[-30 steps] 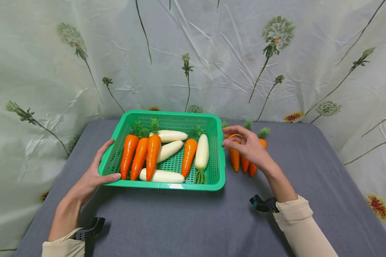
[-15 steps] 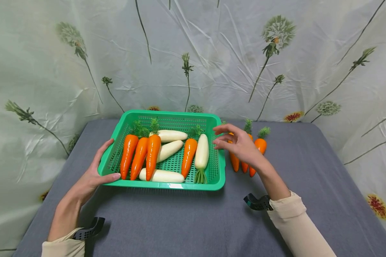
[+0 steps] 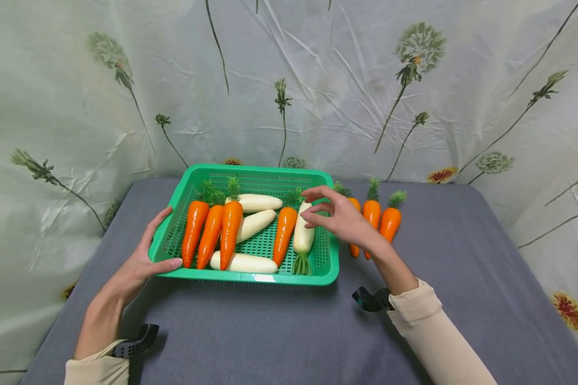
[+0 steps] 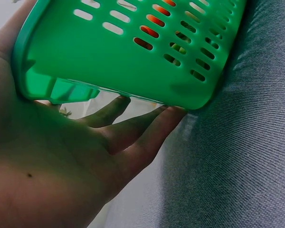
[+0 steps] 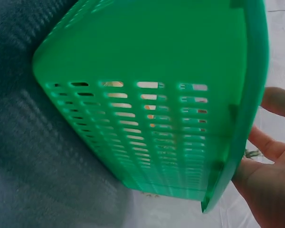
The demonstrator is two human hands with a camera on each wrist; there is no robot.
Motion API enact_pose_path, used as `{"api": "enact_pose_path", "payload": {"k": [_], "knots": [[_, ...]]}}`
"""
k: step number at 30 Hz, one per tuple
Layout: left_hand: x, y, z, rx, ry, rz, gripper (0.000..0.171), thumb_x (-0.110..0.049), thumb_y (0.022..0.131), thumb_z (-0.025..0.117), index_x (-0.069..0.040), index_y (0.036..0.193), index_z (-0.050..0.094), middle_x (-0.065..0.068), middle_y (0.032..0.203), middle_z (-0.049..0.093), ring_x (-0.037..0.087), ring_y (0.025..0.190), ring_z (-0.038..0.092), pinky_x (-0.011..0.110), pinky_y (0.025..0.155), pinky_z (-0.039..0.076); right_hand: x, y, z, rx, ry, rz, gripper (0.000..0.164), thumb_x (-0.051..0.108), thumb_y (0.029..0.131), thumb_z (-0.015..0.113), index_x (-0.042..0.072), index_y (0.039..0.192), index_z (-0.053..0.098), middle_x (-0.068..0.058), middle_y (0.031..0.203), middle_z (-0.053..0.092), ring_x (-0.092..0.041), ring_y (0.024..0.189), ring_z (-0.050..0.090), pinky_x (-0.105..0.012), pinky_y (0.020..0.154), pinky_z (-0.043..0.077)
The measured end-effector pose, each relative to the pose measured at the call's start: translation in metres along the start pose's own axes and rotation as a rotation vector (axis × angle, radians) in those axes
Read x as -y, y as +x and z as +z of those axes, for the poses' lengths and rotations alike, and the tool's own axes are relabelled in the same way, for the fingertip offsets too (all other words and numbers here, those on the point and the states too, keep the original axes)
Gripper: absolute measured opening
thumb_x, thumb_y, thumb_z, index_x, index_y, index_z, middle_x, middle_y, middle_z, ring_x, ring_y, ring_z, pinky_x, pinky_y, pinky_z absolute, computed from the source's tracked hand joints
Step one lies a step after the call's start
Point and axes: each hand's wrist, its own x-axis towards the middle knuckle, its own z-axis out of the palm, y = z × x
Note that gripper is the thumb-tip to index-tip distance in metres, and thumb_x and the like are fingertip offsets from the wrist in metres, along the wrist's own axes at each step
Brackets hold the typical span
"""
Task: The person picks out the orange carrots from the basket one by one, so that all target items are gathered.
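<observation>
A green plastic basket (image 3: 270, 277) stands on the table, holding several orange carrots with green tops and several white radishes. My left hand (image 3: 137, 262) holds its left end, thumb over the front rim. In the left wrist view, the fingers (image 4: 147, 135) lie along the outside wall. My right hand (image 3: 339, 216) is over the basket's right end with loosely bent fingers and nothing between them. Its fingertips overlap the upper part of a white radish (image 3: 303, 238) with a green stem end. Beside that radish lies a carrot (image 3: 284, 235).
Three more carrots (image 3: 372, 211) lie on the grey cloth (image 3: 270, 331) to the right of the basket, partly hidden by the right hand. A curtain with a dandelion print (image 3: 419, 53) hangs behind the table. Inside the basket, three carrots (image 3: 211, 235) lie at the left.
My right hand has moved left, from beside the basket's right rim to over the radish inside. The left hand and the basket have stayed in place.
</observation>
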Motion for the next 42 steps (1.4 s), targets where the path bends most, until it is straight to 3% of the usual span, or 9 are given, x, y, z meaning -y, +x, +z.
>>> {"api": "enact_pose_path", "payload": {"k": [14,24,29,42], "knots": [[-0.002,0.000,0.001,-0.007,0.012,-0.011,0.105,-0.012,0.092,0.072,-0.049,0.164,0.006,0.011,0.159,0.018,0.010,0.123,0.042,0.018,0.090,0.042,0.008,0.022,0.006,0.114,-0.087,0.085,0.057,0.005,0.101,0.066,0.004,0.153,0.043,-0.028,0.152,0.044,-0.040,0.129,0.061,-0.051,0.094,0.059],[-0.002,0.000,0.001,-0.007,0.002,-0.006,0.106,-0.010,0.092,0.073,-0.048,0.164,0.006,0.012,0.159,0.018,0.009,0.123,0.042,0.017,0.091,0.042,0.012,0.039,0.001,0.271,-0.297,0.116,0.067,0.009,0.096,0.072,0.004,0.156,0.042,-0.027,0.155,0.044,-0.042,0.139,0.055,-0.048,0.104,0.054],[-0.002,0.000,0.001,-0.005,-0.009,-0.003,0.106,-0.010,0.091,0.073,-0.048,0.165,0.007,0.009,0.158,0.022,0.008,0.123,0.043,0.017,0.091,0.043,0.012,0.049,0.001,0.290,-0.363,0.130,0.068,0.009,0.095,0.074,0.005,0.156,0.043,-0.026,0.156,0.044,-0.042,0.142,0.051,-0.050,0.110,0.050],[-0.001,-0.001,0.001,-0.005,-0.007,0.001,0.106,-0.009,0.092,0.073,-0.048,0.165,0.007,0.005,0.155,0.024,0.009,0.122,0.044,0.017,0.090,0.044,0.008,0.060,0.004,0.305,-0.385,0.220,0.067,0.005,0.094,0.073,0.009,0.155,0.046,-0.022,0.158,0.043,-0.039,0.147,0.046,-0.049,0.111,0.049]]}}
